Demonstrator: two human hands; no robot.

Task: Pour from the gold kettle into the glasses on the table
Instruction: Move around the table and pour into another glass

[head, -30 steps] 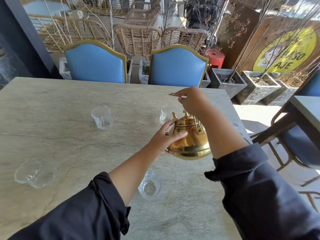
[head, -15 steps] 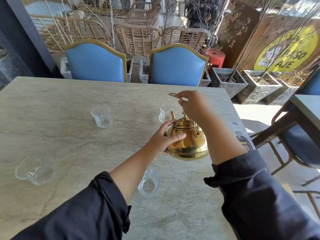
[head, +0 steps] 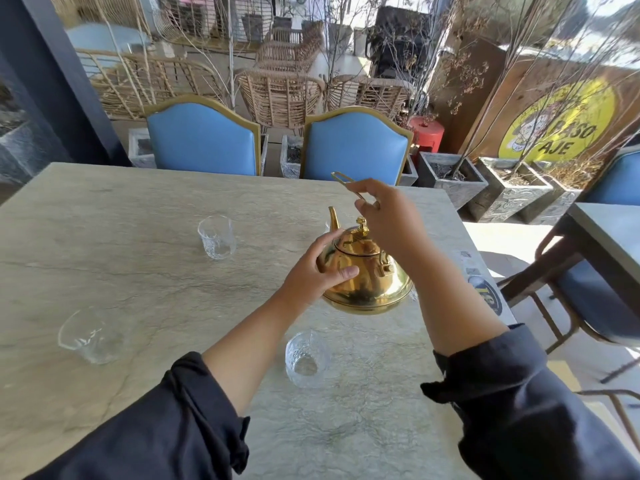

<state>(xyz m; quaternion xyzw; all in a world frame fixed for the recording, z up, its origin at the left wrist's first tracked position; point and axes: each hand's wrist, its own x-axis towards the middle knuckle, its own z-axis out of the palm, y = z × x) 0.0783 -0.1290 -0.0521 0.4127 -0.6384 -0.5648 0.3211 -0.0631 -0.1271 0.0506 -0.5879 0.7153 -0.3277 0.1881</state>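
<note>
The gold kettle (head: 367, 282) is held just above the stone table (head: 104, 209), right of centre, with its spout pointing away from me. My right hand (head: 389, 220) grips its thin wire handle from above. My left hand (head: 320, 271) presses against the kettle's left side. One clear glass (head: 217, 237) stands at the far left, another (head: 91, 336) at the near left, and a third (head: 306, 355) stands just in front of the kettle. Only a sliver of a further glass (head: 327, 226) shows behind the spout.
Two blue chairs (head: 204, 140) (head: 356, 147) stand along the table's far edge. The table's right edge runs close to the kettle, with a round sticker (head: 485, 292) on it. Another table (head: 609, 230) and a blue chair (head: 595, 306) are to the right. Stone planters (head: 453, 178) lie beyond.
The kettle and both hands have risen slightly, staying over the same spot. Its spout now covers most of the far right glass.
</note>
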